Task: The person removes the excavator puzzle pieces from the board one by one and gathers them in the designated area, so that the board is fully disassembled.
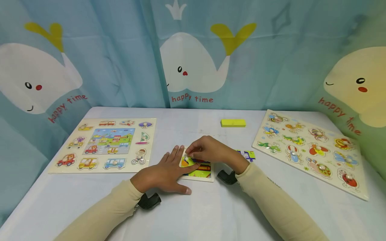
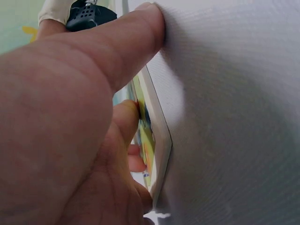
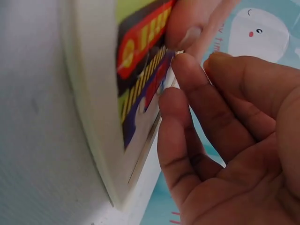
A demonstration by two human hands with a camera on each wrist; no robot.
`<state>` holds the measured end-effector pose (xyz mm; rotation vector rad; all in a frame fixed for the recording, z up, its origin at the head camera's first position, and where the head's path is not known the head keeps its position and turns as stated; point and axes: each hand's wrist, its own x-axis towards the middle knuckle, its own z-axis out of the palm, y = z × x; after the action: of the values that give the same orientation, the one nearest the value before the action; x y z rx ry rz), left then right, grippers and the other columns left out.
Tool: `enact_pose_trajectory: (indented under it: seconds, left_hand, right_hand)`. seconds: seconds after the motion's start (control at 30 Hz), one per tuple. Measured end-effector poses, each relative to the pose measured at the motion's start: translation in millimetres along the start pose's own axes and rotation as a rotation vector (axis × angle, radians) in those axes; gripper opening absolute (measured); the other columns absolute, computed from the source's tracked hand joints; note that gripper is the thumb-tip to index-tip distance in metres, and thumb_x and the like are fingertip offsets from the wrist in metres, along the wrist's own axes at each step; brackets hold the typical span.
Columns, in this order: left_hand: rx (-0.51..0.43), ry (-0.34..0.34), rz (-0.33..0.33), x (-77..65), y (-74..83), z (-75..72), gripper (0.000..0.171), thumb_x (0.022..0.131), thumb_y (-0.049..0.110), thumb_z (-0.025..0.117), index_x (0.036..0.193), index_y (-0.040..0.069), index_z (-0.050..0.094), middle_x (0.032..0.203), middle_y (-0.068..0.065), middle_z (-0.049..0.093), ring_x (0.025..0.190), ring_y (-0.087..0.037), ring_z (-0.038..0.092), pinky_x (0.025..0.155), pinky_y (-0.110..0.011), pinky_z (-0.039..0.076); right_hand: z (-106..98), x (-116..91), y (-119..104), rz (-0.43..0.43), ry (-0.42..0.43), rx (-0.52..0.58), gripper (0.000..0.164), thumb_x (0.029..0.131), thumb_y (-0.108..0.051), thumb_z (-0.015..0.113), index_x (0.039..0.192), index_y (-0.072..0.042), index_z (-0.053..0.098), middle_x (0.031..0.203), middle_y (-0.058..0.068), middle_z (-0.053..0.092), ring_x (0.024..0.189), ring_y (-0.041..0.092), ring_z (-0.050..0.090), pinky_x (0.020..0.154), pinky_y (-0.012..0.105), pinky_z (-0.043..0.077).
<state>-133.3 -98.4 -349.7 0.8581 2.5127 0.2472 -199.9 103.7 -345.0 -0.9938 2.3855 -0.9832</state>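
A small jigsaw board (image 1: 212,180) with a pale frame lies at the middle of the table, its picture yellow-green with red and black parts. My left hand (image 1: 167,174) lies flat with spread fingers at its left side, the index finger reaching onto the picture. In the left wrist view, the left thumb (image 2: 136,28) touches the tablecloth. My right hand (image 1: 209,150) bends its fingers over the board's upper left. Seen from the right wrist, its fingertips (image 3: 174,101) meet at the picture's edge, beside a bare strip (image 3: 143,140); whether they pinch a puzzle piece is hidden.
Loose purple and yellow puzzle pieces (image 1: 249,155) lie beside the right wrist. A yellow block (image 1: 233,123) sits further back. A vehicle knob puzzle (image 1: 101,167) is on the left, an insect knob puzzle (image 1: 304,160) on the right. A blue whale-print curtain (image 1: 129,67) hangs behind.
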Motion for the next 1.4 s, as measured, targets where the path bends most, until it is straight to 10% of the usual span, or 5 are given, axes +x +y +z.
enact_pose_trajectory:
  seconds: [1.4]
  left_hand:
    - [-0.01, 0.0, 0.03, -0.5, -3.0, -0.5, 0.077, 0.087, 0.062, 0.06, 0.153, 0.037, 0.03, 0.16, -0.016, -0.013, 0.144, -0.037, -0.015, 0.112, -0.057, 0.002]
  right_hand:
    - [9.2, -1.0, -0.7, -0.011, 0.006, 0.178, 0.02, 0.093, 0.0, 0.063, 0.111, 0.002, 0.069, 0.101, 0.004, 0.07, 0.085, 0.013, 0.065, 0.079, 0.027, 0.052]
